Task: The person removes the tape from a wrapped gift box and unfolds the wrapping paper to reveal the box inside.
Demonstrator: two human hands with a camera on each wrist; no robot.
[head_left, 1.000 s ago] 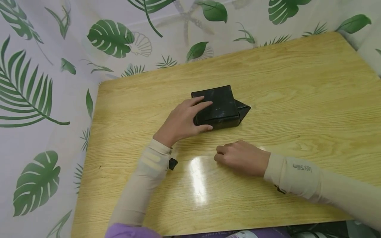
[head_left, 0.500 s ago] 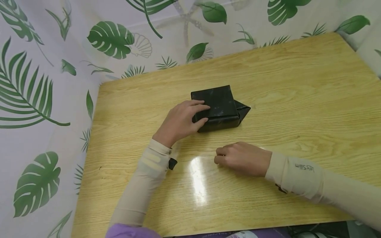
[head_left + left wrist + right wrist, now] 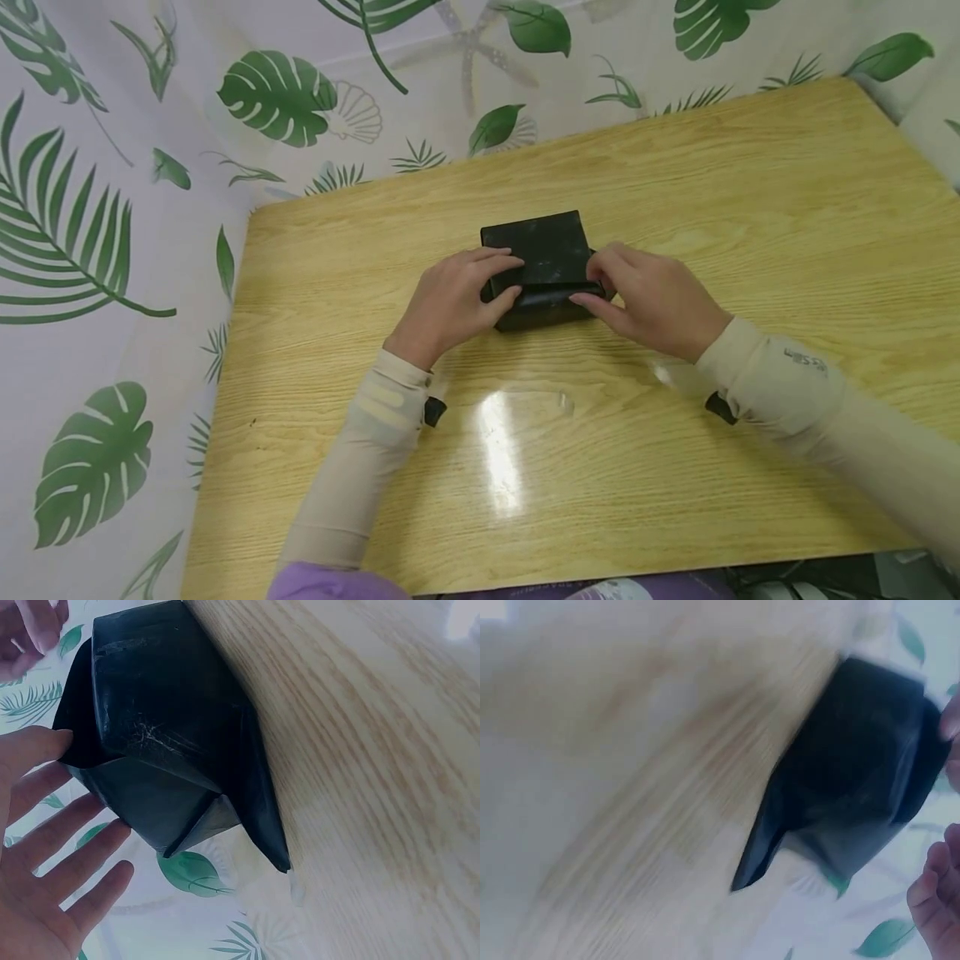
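A box wrapped in black paper (image 3: 543,246) lies near the middle of the wooden table. At its left end my left hand (image 3: 453,300) lays fingers on the top and its thumb on the near upper edge of the wrapping. The left wrist view shows that thumb at the rim of a loose paper layer, with the other fingers spread nearly straight below. My right hand (image 3: 660,300) pinches the paper at the near right corner between thumb and forefinger. The folded end flaps (image 3: 262,802) jut out unsecured. In the right wrist view the wrapped box (image 3: 855,742) is blurred.
The wood-grain table (image 3: 750,208) runs out to both sides. Behind and to the left hangs a white leaf-print cloth (image 3: 427,58). A small clear piece, perhaps tape (image 3: 565,403), lies in front of the box. Purple fabric (image 3: 675,586) shows below the front edge.
My right hand has gone from the table in front up to the box's right corner and hides most of the pointed flap. The left thumb has risen from the box's near side to its upper edge.
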